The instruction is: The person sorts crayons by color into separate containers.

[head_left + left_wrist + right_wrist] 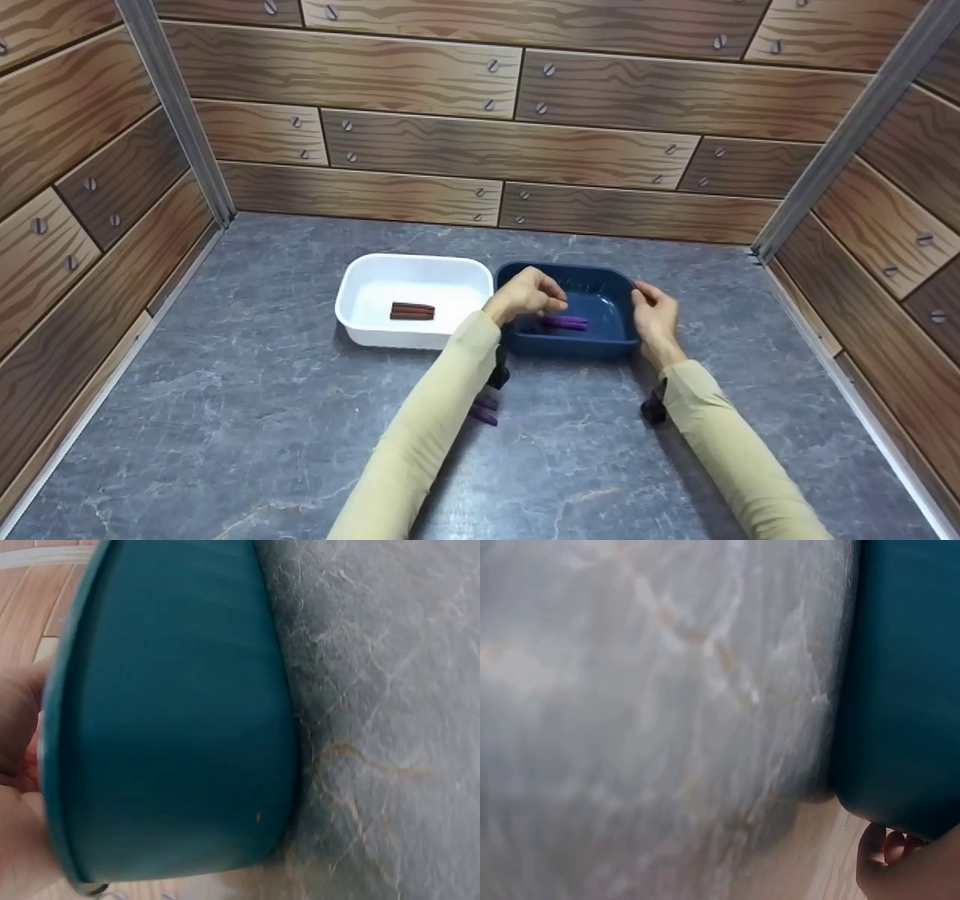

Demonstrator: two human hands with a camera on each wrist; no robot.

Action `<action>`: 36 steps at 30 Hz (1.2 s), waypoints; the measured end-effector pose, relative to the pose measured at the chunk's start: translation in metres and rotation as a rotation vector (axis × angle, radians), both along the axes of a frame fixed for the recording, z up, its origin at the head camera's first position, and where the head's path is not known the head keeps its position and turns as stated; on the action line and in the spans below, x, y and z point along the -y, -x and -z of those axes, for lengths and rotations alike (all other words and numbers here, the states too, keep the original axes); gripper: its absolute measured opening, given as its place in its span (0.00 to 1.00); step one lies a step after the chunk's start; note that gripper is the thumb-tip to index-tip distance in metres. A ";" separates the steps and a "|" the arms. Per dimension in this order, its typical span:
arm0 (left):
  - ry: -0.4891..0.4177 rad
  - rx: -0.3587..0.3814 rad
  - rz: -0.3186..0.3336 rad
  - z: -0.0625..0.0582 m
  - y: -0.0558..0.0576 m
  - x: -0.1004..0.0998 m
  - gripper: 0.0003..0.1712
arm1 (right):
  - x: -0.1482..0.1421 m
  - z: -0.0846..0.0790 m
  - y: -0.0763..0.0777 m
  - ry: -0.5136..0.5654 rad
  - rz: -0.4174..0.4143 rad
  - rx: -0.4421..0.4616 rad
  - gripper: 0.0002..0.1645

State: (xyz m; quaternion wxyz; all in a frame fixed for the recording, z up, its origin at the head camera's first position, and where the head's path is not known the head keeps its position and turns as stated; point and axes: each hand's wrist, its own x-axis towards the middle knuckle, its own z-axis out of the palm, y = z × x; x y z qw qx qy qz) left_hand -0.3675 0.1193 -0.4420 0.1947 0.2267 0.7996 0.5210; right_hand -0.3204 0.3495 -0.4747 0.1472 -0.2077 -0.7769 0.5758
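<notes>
My left hand reaches over the near-left wall of a dark blue plastic tub, its fingers bent downward inside. Just below its fingertips, purple sticks lie side by side on the tub's floor. Whether the fingers pinch anything is hidden from view. At the tub's right end, my right hand grips the rim. The tub's outer wall fills much of the left wrist view, and its teal side shows in the right wrist view beside curled fingers.
A white tub stands against the blue one on the left, with several dark red-brown sticks inside. More purple sticks lie on the grey marbled surface, partly covered by the left forearm. Wood-patterned walls enclose the back and sides.
</notes>
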 end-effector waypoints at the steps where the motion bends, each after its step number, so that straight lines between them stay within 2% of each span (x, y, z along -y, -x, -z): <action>1: -0.019 0.003 0.006 -0.002 -0.001 0.001 0.09 | 0.000 0.000 0.000 0.001 0.000 0.001 0.24; 6: -0.095 -0.015 0.037 -0.010 -0.011 0.012 0.11 | 0.001 0.000 0.000 0.004 -0.006 -0.008 0.24; 12: -0.149 -0.032 0.075 -0.013 -0.024 0.028 0.13 | -0.001 0.000 -0.001 0.002 -0.006 -0.012 0.24; 22: -0.248 -0.053 0.029 -0.012 -0.047 0.057 0.17 | -0.002 0.000 -0.001 -0.019 -0.009 -0.001 0.25; 29: -0.209 -0.051 0.049 -0.003 -0.059 0.077 0.18 | -0.002 0.000 -0.003 -0.025 -0.015 0.006 0.25; 36: -0.204 -0.023 0.019 -0.002 -0.065 0.095 0.17 | 0.000 0.001 0.000 -0.021 -0.013 0.008 0.25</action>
